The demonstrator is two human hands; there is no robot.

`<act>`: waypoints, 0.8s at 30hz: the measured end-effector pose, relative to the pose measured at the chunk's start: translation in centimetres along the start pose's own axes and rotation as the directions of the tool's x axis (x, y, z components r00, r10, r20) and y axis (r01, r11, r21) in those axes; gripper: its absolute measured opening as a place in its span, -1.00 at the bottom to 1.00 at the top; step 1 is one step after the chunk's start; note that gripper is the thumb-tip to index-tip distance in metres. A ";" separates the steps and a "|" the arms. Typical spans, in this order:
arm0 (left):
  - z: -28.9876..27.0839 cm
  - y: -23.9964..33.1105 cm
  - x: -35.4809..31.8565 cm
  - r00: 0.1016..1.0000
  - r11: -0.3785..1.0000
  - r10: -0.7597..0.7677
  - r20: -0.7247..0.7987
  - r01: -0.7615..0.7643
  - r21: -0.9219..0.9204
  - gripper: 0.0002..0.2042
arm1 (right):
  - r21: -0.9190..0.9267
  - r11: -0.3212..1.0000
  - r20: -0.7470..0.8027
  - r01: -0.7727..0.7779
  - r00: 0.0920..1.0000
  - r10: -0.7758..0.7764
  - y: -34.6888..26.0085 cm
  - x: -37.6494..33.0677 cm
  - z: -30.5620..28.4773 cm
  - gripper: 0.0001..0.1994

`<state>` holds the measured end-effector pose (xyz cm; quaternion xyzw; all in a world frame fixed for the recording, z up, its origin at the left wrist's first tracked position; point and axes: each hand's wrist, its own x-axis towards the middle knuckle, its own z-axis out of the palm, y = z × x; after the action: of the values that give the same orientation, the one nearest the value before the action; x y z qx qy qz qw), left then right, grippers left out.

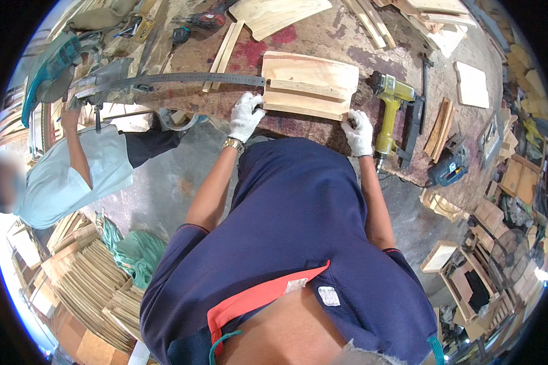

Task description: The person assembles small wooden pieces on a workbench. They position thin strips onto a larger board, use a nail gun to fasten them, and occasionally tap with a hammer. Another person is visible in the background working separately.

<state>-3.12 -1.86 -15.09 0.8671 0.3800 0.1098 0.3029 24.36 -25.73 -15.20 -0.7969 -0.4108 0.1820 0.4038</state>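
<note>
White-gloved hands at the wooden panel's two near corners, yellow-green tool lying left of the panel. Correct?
Wrong side: in the head view the yellow-green tool lies right of the wooden panel. The rest stands: white-gloved left hand and right hand at its near corners.

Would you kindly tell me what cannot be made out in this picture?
In the head view:
Underside of the wooden piece: hidden by its own top.
Palms of the left hand and right hand: mostly hidden by their backs.
Far ends of the upper wooden strips: cut off by the top edge.
Co-worker's head: blurred.
Fine marks on the metal ruler: too small.
</note>
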 end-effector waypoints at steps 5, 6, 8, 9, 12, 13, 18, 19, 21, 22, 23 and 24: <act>0.1 -0.1 -0.1 1.000 1.000 0.002 0.000 -0.002 -0.025 -0.73 | 0.007 1.000 0.014 -0.012 1.000 0.012 0.6 -0.1 0.1 -0.71; 0.1 -0.1 -0.1 1.000 1.000 0.010 -0.018 -0.010 -0.026 -0.72 | -0.020 1.000 0.004 0.016 1.000 -0.016 0.6 -0.1 0.0 -0.71; 0.3 0.0 -0.1 0.999 1.000 -0.017 -0.033 0.016 -0.025 -0.71 | -0.063 0.997 0.009 0.040 0.999 -0.040 0.6 -0.2 0.0 -0.71; 0.3 0.0 -0.2 0.993 0.997 0.041 -0.108 -0.047 -0.057 -0.71 | -0.053 0.999 0.024 -0.010 1.000 0.011 0.5 -0.2 0.0 -0.70; 0.3 0.0 -0.3 0.988 0.983 -0.009 -0.156 -0.020 -0.183 -0.73 | 0.066 0.982 0.020 -0.180 0.984 0.179 0.1 -0.2 0.1 -0.68; 0.2 -0.1 -0.4 0.990 0.964 -0.107 -0.087 0.082 -0.255 -0.75 | 0.154 0.959 0.012 -0.240 0.971 0.241 0.0 -0.1 0.2 -0.66; 0.3 -0.4 -0.3 0.939 0.845 -0.342 0.044 0.327 -0.423 -0.79 | 0.212 0.934 0.034 -0.288 0.957 0.287 -0.2 0.5 0.1 -0.71; 0.4 -0.4 -0.2 0.928 0.840 -0.363 0.085 0.365 -0.402 -0.77 | 0.195 0.940 0.039 -0.278 0.960 0.276 -0.1 0.6 0.1 -0.73; 0.4 -0.1 0.1 0.908 0.844 -0.398 0.129 0.418 -0.337 -0.73 | 0.172 0.947 0.040 -0.270 0.963 0.267 0.0 0.7 0.2 -0.76; 0.5 0.2 0.3 0.901 0.852 -0.413 0.132 0.433 -0.294 -0.70 | 0.183 0.950 0.024 -0.254 0.967 0.254 0.1 0.8 0.3 -0.76; 0.5 0.5 0.4 0.893 0.858 -0.431 0.130 0.450 -0.248 -0.68 | 0.191 0.950 0.013 -0.246 0.969 0.248 0.1 0.7 0.4 -0.76; 0.6 0.8 0.5 0.885 0.856 -0.450 0.117 0.465 -0.224 -0.64 | 0.192 0.945 0.013 -0.265 0.964 0.267 0.2 0.8 0.4 -0.76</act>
<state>-2.00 -2.19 -15.11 0.7104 0.5493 0.0546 0.4366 24.63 -24.98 -15.58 -0.8035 -0.2777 0.2684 0.4530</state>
